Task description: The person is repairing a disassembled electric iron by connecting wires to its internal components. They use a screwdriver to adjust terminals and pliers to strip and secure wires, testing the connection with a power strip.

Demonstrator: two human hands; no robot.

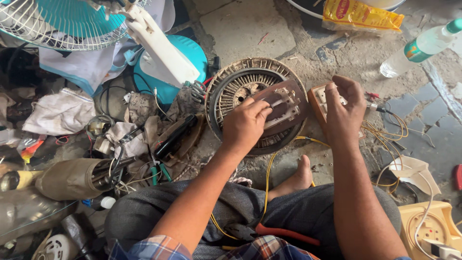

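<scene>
1. The left hand (245,126), just left of the frame's middle, has its fingertips pressed on the near edge of a brown iron plate (284,107), thumb below and fingers on top, pinching that edge.
2. The iron plate lies tilted, its flat underside with pale metal parts facing up, and extends from the fingertips toward the upper right; it rests across a round dusty motor disc (240,89).
3. The right hand (344,108), right of centre, is raised with fingers curled and thumb near the forefinger; whether it pinches anything I cannot tell. It hovers over an orange and white switch box (318,101) that sits just beside the right edge of the iron plate.
4. Yellow wires (385,132) run from the switch box to the right and loop down past a bare foot (296,180) in the lower middle.
5. In the upper left stands a teal fan (72,21) with a white wire guard, its teal base (190,55) just left of the motor disc.
6. A clear plastic bottle (421,48) lies in the upper right, a yellow packet (361,14) at the top edge.
7. A yellow extension socket (428,228) sits in the lower right corner.
</scene>
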